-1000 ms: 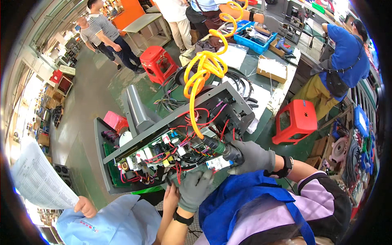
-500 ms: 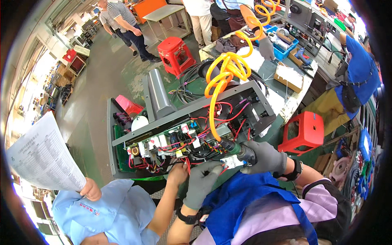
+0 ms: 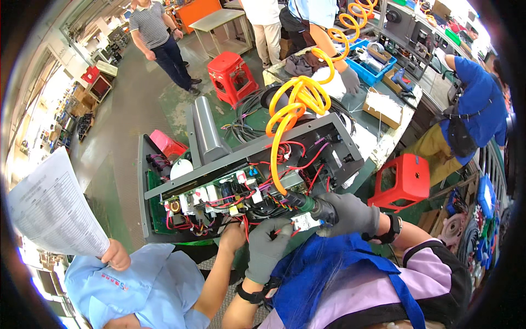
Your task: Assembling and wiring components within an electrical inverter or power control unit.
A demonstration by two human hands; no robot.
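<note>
My right hand (image 3: 353, 215), in a grey glove, is wrapped round a dark air screwdriver (image 3: 307, 204) fed by an orange coiled hose (image 3: 278, 159). Close below the tool sits a small white part (image 3: 305, 221) with a blue bit at its right end; what supports it is hidden. My left hand (image 3: 267, 249), also gloved, has its fingers closed on a red wire (image 3: 295, 232) beside that part. Ahead lies an open grey metal housing (image 3: 246, 149) packed with circuit boards and red, black and purple wires. A co-worker's bare hand (image 3: 234, 237) reaches to the housing's near edge, left of mine.
The co-worker at the left holds printed sheets (image 3: 57, 205). Red stools stand at the right (image 3: 401, 182) and beyond the housing (image 3: 232, 78). A bench (image 3: 383, 140) carries a blue bin (image 3: 370, 63) and a cardboard box (image 3: 382, 107). Other people stand farther off.
The view has shifted slightly, so the housing sits a little lower left. Both my hands keep their grips. In the background, a person in a striped shirt has moved.
</note>
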